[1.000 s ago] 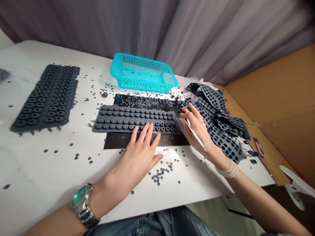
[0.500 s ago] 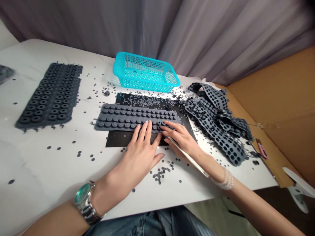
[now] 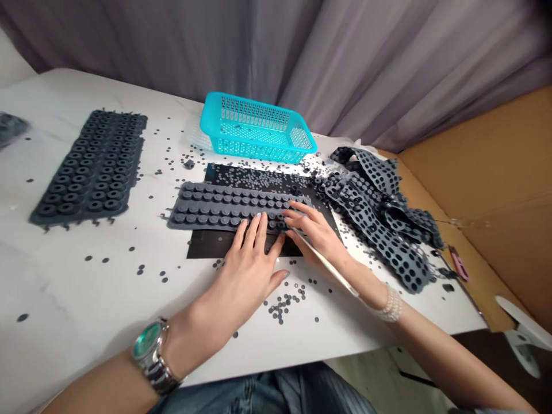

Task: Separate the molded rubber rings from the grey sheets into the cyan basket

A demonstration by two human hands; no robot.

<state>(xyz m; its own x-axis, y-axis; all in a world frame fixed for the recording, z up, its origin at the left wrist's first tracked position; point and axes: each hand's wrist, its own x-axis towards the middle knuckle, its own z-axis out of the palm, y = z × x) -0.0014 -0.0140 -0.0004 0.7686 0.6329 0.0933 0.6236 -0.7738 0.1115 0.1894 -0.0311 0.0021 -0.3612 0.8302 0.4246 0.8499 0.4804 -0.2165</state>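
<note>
A grey rubber sheet (image 3: pixel 207 206) with rows of round raised studs lies across a black mat (image 3: pixel 207 244). My left hand (image 3: pixel 248 261) rests flat, fingers stretched out and apart, with its fingertips on the sheet's front edge. My right hand (image 3: pixel 317 233) is closed around a slim white tool that looks like tweezers (image 3: pixel 332 267). Its fingertips are over the sheet's right end, beside my left hand. The tool's tip is hidden under the fingers. Small dark discs (image 3: pixel 282 305) are scattered in front of the mat.
A turquoise plastic basket (image 3: pixel 263 152) stands behind the mat. Another studded sheet (image 3: pixel 92 167) lies at the left. On the right are crumpled perforated rubber sheets (image 3: pixel 375 221), a pink-handled cutter (image 3: pixel 458 263) and a cardboard panel (image 3: pixel 487 167). More loose discs lie on the white table (image 3: pixel 129 305).
My right hand has shifted slightly up and left over the sheet's right end, with the tool. My left hand stays in place on the sheet.
</note>
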